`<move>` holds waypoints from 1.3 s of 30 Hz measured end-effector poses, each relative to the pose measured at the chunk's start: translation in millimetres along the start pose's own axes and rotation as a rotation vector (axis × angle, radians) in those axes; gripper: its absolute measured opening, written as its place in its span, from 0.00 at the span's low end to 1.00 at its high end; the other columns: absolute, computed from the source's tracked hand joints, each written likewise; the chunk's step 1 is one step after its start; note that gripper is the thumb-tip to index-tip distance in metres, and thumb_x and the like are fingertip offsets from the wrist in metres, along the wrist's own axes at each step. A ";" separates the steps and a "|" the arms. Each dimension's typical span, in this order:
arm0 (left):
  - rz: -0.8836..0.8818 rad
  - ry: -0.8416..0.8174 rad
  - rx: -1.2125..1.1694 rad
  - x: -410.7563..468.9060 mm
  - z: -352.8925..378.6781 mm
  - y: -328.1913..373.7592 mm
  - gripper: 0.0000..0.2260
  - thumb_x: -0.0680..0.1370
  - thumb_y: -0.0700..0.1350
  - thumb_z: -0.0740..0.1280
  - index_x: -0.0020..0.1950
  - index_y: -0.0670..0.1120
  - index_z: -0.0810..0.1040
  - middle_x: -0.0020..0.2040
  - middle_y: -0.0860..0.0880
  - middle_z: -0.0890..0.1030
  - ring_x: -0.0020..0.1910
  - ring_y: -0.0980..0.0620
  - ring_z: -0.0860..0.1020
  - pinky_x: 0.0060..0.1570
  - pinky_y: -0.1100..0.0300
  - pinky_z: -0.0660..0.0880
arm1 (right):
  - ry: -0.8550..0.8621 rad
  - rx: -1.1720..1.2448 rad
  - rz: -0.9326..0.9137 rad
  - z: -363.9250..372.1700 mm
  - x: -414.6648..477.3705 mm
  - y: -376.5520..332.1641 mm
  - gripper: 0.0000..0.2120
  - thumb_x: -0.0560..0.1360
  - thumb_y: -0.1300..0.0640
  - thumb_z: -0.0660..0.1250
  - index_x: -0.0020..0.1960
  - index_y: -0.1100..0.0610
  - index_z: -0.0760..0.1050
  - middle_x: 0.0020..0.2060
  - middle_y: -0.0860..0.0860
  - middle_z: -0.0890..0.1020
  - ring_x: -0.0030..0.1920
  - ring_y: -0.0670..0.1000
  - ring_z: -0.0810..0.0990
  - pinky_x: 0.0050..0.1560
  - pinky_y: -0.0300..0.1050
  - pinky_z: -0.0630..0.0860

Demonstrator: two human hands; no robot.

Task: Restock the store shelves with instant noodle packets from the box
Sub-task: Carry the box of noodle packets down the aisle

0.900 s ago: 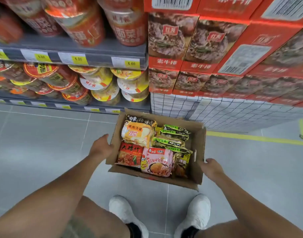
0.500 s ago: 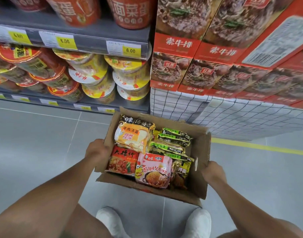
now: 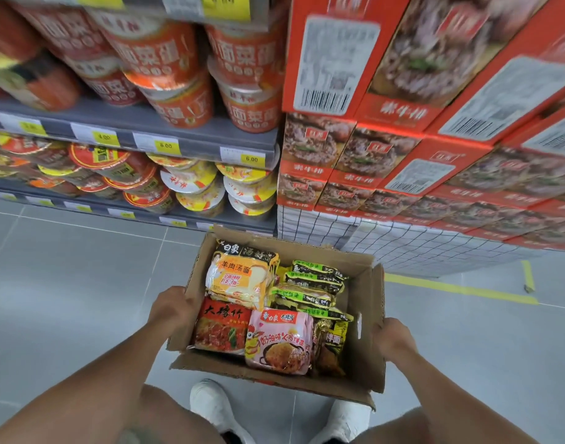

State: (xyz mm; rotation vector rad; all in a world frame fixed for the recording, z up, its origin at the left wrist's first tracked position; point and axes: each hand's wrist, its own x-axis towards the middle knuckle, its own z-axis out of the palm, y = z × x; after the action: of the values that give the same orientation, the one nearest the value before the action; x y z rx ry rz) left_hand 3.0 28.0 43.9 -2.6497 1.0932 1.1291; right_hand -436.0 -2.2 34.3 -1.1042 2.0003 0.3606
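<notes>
Your left hand (image 3: 172, 307) and right hand (image 3: 391, 336) each grasp 1 side wall of the cardboard box (image 3: 362, 296), held in front of the shelves (image 3: 191, 141). The noodle packets (image 3: 242, 277) lie packed inside it.

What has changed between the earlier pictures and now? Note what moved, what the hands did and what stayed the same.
The cardboard box has risen toward the camera and looks larger. The shelves loom nearer and higher in view. Nothing was taken or let go: the left hand and right hand keep their grip on the box's sides. The noodle packets lie in the same arrangement inside.
</notes>
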 end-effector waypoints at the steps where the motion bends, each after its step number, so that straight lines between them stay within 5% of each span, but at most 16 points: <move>1: -0.007 0.000 -0.003 -15.8 -12.3 0.8 0.09 0.80 0.48 0.64 0.49 0.45 0.81 0.43 0.47 0.81 0.41 0.46 0.78 0.40 0.57 0.73 | -0.009 -0.001 -0.001 -10.8 -14.6 -1.2 0.14 0.77 0.52 0.59 0.44 0.59 0.79 0.41 0.56 0.84 0.41 0.57 0.83 0.37 0.43 0.77; 20: -0.089 0.072 -0.110 -271.4 -246.8 15.0 0.09 0.77 0.46 0.65 0.49 0.43 0.82 0.48 0.41 0.83 0.44 0.41 0.78 0.42 0.56 0.73 | 0.019 -0.261 -0.203 -225.6 -261.7 -74.9 0.13 0.77 0.57 0.61 0.34 0.58 0.70 0.37 0.57 0.78 0.42 0.60 0.79 0.39 0.47 0.73; 26: -0.148 0.153 -0.196 -332.7 -263.0 -12.0 0.08 0.77 0.45 0.65 0.41 0.43 0.77 0.40 0.44 0.78 0.41 0.42 0.76 0.41 0.56 0.72 | 0.001 -0.347 -0.348 -247.7 -284.6 -101.2 0.15 0.78 0.54 0.60 0.41 0.62 0.78 0.40 0.60 0.83 0.44 0.62 0.84 0.44 0.51 0.81; 33: -0.304 0.232 -0.341 -405.7 -261.6 -72.6 0.10 0.77 0.45 0.64 0.37 0.43 0.74 0.34 0.47 0.76 0.38 0.43 0.75 0.38 0.56 0.70 | -0.030 -0.614 -0.607 -245.1 -322.3 -170.9 0.12 0.75 0.58 0.62 0.35 0.62 0.75 0.32 0.60 0.82 0.33 0.59 0.82 0.32 0.48 0.75; 39: -0.446 0.324 -0.459 -471.3 -252.9 -143.0 0.11 0.77 0.45 0.64 0.35 0.44 0.75 0.34 0.46 0.78 0.35 0.45 0.75 0.32 0.58 0.69 | -0.068 -0.760 -0.812 -206.8 -370.9 -236.4 0.16 0.75 0.48 0.61 0.39 0.58 0.77 0.33 0.55 0.81 0.36 0.57 0.80 0.37 0.47 0.75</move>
State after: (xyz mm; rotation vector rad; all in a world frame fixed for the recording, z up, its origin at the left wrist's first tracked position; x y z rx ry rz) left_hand 21.0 332.8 505.8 -3.2763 0.2318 0.9676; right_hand -242.2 -44.2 478.1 -2.2063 1.1863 0.7181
